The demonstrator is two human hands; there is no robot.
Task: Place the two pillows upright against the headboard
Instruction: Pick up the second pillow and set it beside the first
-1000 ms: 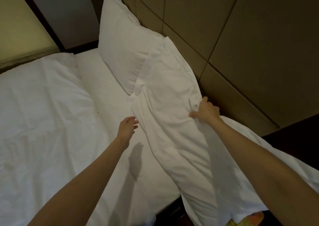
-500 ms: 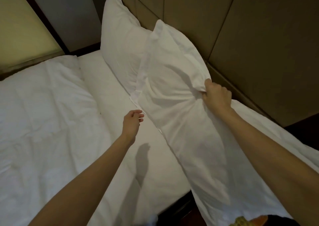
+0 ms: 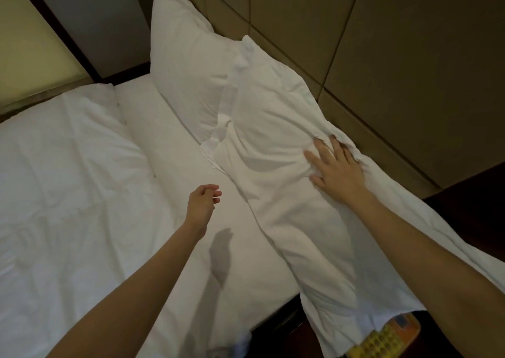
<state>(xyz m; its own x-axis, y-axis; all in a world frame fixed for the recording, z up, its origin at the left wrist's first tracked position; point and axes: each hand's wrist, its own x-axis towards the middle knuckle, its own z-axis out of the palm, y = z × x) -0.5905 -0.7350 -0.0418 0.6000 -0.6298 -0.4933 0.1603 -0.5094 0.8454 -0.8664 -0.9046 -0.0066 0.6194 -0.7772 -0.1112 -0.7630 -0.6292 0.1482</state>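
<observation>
Two white pillows lean on the brown panelled headboard [image 3: 396, 57]. The far pillow [image 3: 185, 65] stands upright at the back. The near pillow [image 3: 270, 128] leans beside it, overlapping its lower edge, and its long case trails toward me past the bed's edge. My right hand [image 3: 336, 169] lies flat on the near pillow's upper right side, fingers spread, pressing into the fabric. My left hand [image 3: 203, 204] hovers above the sheet, left of the near pillow, fingers loosely curled and holding nothing.
A white duvet [image 3: 62, 188] covers the left of the bed, and a bare strip of sheet [image 3: 169, 144] runs between it and the pillows. A dark wood surface [image 3: 470, 182] sits at the right. A yellow and orange object [image 3: 388, 338] shows at the bottom edge.
My right hand let go of the pinched pillow edge and now lies flat on the pillow, which has settled lower against the headboard. My left hand stayed nearly still.
</observation>
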